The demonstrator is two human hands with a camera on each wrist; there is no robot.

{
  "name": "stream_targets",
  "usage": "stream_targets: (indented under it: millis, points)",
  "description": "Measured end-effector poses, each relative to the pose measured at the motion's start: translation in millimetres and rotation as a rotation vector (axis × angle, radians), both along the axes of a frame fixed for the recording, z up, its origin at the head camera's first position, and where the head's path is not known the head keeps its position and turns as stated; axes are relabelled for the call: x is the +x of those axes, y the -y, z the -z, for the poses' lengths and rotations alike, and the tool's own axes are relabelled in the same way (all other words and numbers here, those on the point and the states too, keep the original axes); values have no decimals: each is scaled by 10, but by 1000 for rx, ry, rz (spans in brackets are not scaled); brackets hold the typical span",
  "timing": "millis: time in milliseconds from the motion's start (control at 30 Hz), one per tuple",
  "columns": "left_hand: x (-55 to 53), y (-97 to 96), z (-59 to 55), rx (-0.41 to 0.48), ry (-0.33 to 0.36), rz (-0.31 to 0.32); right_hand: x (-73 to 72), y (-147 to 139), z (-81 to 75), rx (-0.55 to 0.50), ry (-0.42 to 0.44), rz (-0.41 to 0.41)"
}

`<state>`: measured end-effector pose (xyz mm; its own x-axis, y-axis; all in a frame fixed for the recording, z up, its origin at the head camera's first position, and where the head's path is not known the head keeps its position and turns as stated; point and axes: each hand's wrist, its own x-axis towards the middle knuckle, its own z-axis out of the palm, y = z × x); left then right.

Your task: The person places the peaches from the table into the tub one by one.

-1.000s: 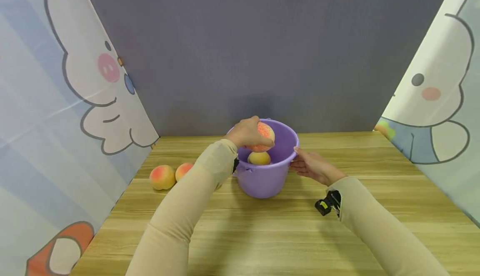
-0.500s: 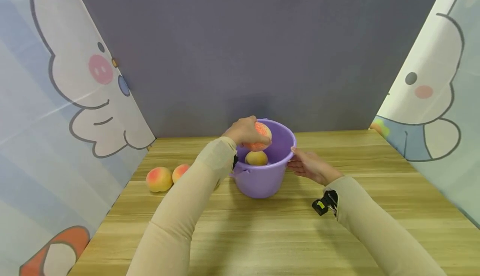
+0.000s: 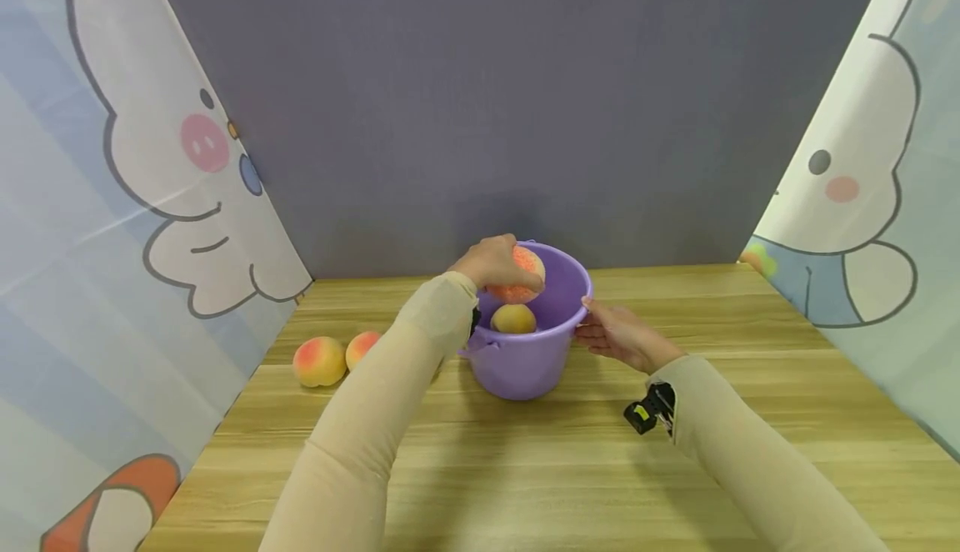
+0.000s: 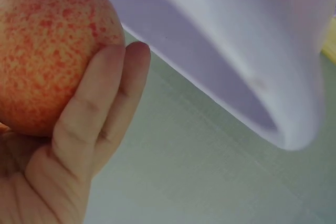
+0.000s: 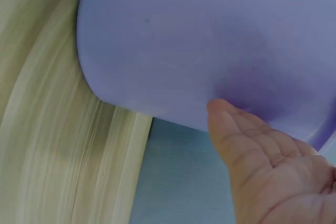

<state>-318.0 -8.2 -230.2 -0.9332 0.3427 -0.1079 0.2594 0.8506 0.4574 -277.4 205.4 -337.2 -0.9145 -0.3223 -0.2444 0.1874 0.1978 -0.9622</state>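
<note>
A purple bucket (image 3: 525, 364) stands upright on the wooden table, with a yellowish peach (image 3: 513, 319) inside it. My left hand (image 3: 491, 262) reaches in from the left and holds a red-speckled peach (image 3: 528, 273) over the bucket's mouth. In the left wrist view two straight fingers (image 4: 86, 111) lie along the side of that peach (image 4: 52, 51), close to the bucket's rim. My right hand (image 3: 622, 333) holds the bucket's right side, thumb at the rim. Its fingers (image 5: 252, 135) lie against the outer wall in the right wrist view; the thumb is hidden there.
Left of the bucket, a peach (image 3: 320, 361) and another peach (image 3: 362, 348) rest on the table (image 3: 570, 477); my left sleeve (image 3: 390, 393) partly covers the second. A dark grey panel (image 3: 517, 102) rises behind the bucket, and cartoon-printed curtains (image 3: 60, 285) flank both sides.
The head view has shifted slightly, moving the scene a little to the left. Both hands, the held peach and the bucket keep the same places relative to each other.
</note>
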Motion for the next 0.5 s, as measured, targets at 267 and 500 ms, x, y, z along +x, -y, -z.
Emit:
stream_targets:
  millis: [267,500]
  points:
    - [-10,-38,2,-50,11,15,7,-15,-7,7,1,-5]
    - [-2,-36,-16,-55,-9,17,8,0,-19,18,0,4]
